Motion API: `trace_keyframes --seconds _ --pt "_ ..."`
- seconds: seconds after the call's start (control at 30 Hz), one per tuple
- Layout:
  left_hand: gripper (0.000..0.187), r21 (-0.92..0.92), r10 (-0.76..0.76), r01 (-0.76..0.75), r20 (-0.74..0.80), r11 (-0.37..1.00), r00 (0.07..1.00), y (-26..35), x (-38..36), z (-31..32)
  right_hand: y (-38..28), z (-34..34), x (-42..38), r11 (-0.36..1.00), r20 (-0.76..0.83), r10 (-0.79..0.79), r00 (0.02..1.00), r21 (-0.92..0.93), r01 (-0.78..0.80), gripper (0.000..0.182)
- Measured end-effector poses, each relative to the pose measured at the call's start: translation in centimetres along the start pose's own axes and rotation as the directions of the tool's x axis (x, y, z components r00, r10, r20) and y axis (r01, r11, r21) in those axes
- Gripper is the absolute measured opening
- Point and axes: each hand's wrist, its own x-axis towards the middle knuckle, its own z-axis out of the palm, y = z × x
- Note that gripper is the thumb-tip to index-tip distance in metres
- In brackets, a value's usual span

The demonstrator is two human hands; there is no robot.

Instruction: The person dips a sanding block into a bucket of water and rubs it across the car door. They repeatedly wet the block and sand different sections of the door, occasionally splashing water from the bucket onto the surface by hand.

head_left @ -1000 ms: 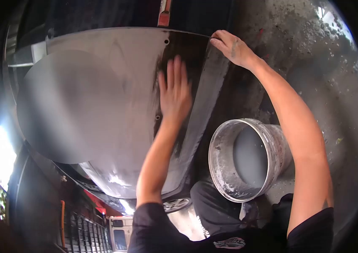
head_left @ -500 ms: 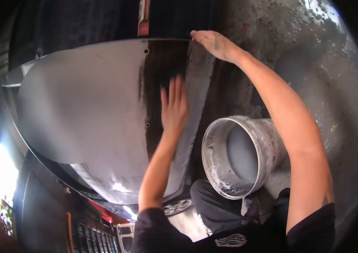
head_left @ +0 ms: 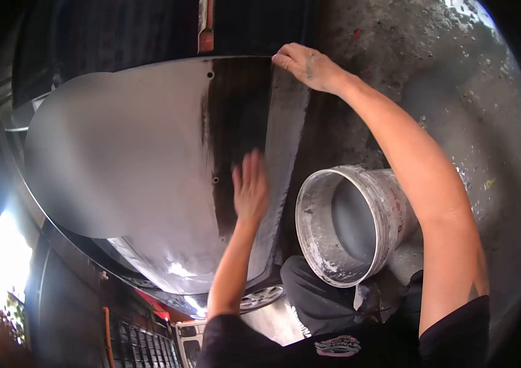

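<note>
A grey car panel (head_left: 150, 141) with a black strip (head_left: 239, 110) along its lower part fills the left and middle of the view. My left hand (head_left: 252, 193) lies flat on that strip, fingers stretched out and a little blurred, with nothing visible in it. At the far lower corner of the panel, my right hand (head_left: 306, 66) has its fingers curled against the edge; what lies under the fingertips is hidden. Two small holes, one of them a near hole (head_left: 215, 180), show along the strip's border.
A stained white bucket (head_left: 307, 233) holding grey liquid (head_left: 353, 218) stands by my knee (head_left: 309, 279), under my right forearm. Beyond the panel is a dark car part with a red light (head_left: 206, 42). The floor (head_left: 456, 104) is wet and speckled. A wheel (head_left: 261, 298) shows behind.
My left hand has slid down the black strip toward me, fingers still stretched. My right hand stays at the far corner, its fingers now more curled.
</note>
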Motion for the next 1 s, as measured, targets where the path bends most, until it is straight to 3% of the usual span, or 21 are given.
trace_keyframes --seconds 0.03,0.07,0.13,0.2,0.23,0.3,0.33,0.4,0.47,0.53,0.6,0.67,0.73,0.77,0.8,0.9,0.97,1.0 --pt "0.058 0.082 -0.029 0.023 0.072 0.996 0.997 -0.9 -4.7 1.8 0.0 -0.3 0.0 0.996 -0.015 -0.064 0.998 -0.057 0.063 0.052" --pt "0.059 -0.062 -0.03 0.032 0.046 0.998 0.998 -2.3 -6.3 1.6 0.2 -0.1 0.4 0.997 0.013 0.049 0.999 -0.06 -0.048 0.054" --pt "0.066 -0.131 -0.008 0.006 -0.019 0.991 1.0 -3.6 -0.4 -1.2 -0.6 0.5 0.1 0.995 0.021 0.083 0.996 -0.06 -0.082 0.055" --pt "0.062 -0.146 -0.071 0.039 -0.221 0.989 0.973 -3.7 10.5 -7.0 -0.3 0.7 0.5 0.994 0.0 0.067 0.998 -0.086 -0.067 0.051" --pt "0.061 -0.151 -0.069 0.017 -0.347 0.988 0.935 -3.7 14.8 -8.4 -1.2 -0.1 0.0 0.997 0.055 -0.007 0.998 -0.08 0.012 0.047" --pt "0.061 -0.144 -0.047 -0.022 -0.461 0.989 0.886 -3.8 19.6 -8.1 -0.6 0.7 0.1 0.996 0.022 0.034 0.999 -0.079 -0.032 0.046" --pt "0.061 -0.141 -0.061 -0.004 -0.455 0.99 0.889 -4.3 17.9 -7.7 -0.3 0.7 0.0 0.993 0.008 0.012 1.0 -0.116 -0.011 0.047" --pt "0.063 -0.129 -0.088 0.054 -0.275 0.99 0.957 -4.3 10.0 -7.3 0.1 0.3 -0.1 0.997 0.029 -0.014 0.999 -0.073 0.016 0.047" --pt "0.067 -0.102 -0.184 0.178 -0.052 0.979 0.982 -4.3 -1.8 -2.3 -0.6 -1.1 0.0 0.996 0.055 0.003 0.998 -0.086 0.001 0.047" --pt "0.066 -0.06 -0.157 0.151 -0.114 0.987 0.981 -5.1 -8.3 0.8 -0.7 -0.6 0.1 0.991 0.036 0.006 0.999 -0.13 -0.001 0.05" --pt "0.065 -0.105 -0.176 0.163 -0.129 0.981 0.976 -4.8 -2.5 -2.3 -2.0 0.5 -0.4 0.985 0.016 0.062 0.998 -0.164 -0.058 0.051" --pt "0.063 -0.14 -0.141 0.109 -0.242 0.984 0.96 -3.9 9.2 -6.8 -1.9 -0.5 0.4 0.974 0.009 0.085 0.996 -0.213 -0.081 0.051" --pt "0.062 -0.133 -0.103 0.058 -0.365 0.989 0.925 -3.1 17.1 -8.2 -1.2 0.7 0.3 0.998 -0.023 0.05 0.998 -0.022 -0.051 0.049" --pt "0.062 -0.152 -0.102 0.035 -0.46 0.988 0.882 -3.0 19.8 -8.0 -1.3 0.7 0.7 0.999 -0.022 0.028 0.999 -0.026 -0.028 0.049" --pt "0.062 -0.15 -0.108 0.041 -0.47 0.988 0.876 -3.2 19.2 -8.2 -1.4 0.3 0.5 0.998 -0.027 0.049 0.998 -0.024 -0.049 0.048" --pt "0.064 -0.198 -0.156 0.113 -0.217 0.974 0.963 -3.5 8.7 -6.2 -0.8 0.3 -0.2 0.997 -0.016 0.069 0.997 -0.037 -0.07 0.045" --pt "0.066 -0.18 -0.238 0.23 -0.02 0.956 0.971 -3.6 -0.7 -2.4 0.4 0.3 0.0 0.981 -0.043 -0.12 0.992 -0.156 0.112 0.044" --pt "0.067 -0.115 -0.198 0.187 -0.098 0.976 0.975 -4.0 -3.0 -1.5 0.1 0.4 -0.2 0.984 -0.075 -0.094 0.993 -0.161 0.081 0.044"
